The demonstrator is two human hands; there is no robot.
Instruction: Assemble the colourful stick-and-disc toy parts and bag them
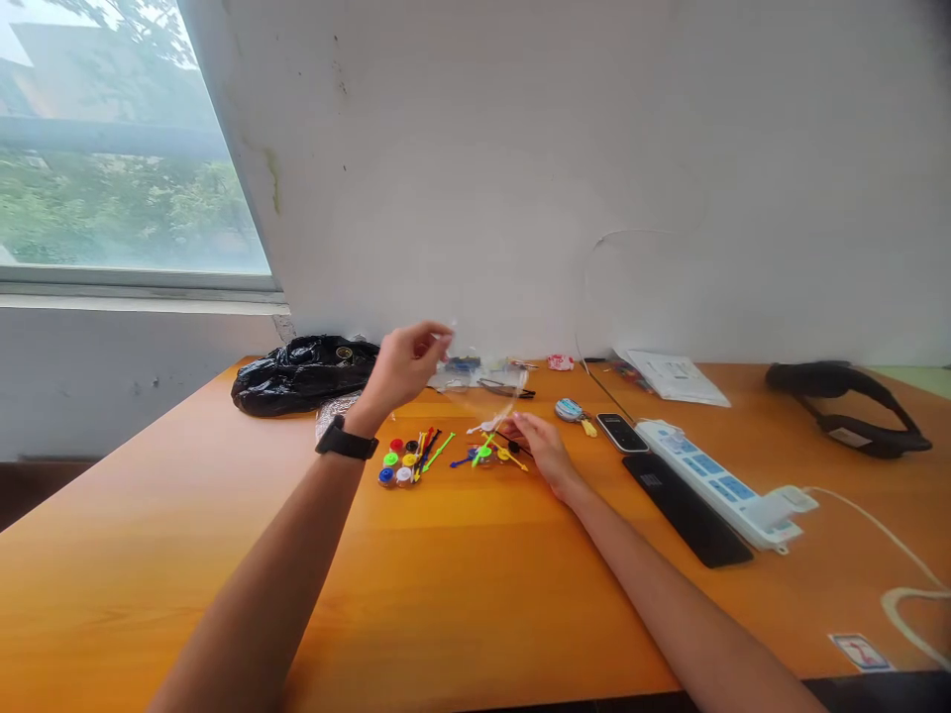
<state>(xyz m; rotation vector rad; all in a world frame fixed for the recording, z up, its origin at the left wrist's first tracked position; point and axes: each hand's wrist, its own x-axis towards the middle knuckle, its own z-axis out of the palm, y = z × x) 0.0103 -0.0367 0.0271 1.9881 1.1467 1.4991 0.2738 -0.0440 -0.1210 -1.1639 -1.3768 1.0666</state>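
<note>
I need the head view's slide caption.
Left hand and right hand hold transparent plastic film near multicoloured plastic arrows on brown wooden table.

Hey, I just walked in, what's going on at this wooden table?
A person's left hand and right hand seem to hold a thin, clear plastic bag between them, the left hand higher. Near the right hand, colourful plastic arrow-shaped pieces lie crossed over one another on the wooden table. Left of those, small, round, multicoloured plastic pieces are grouped beside more slim coloured arrows. The bag's contents, if any, are unclear.
</note>
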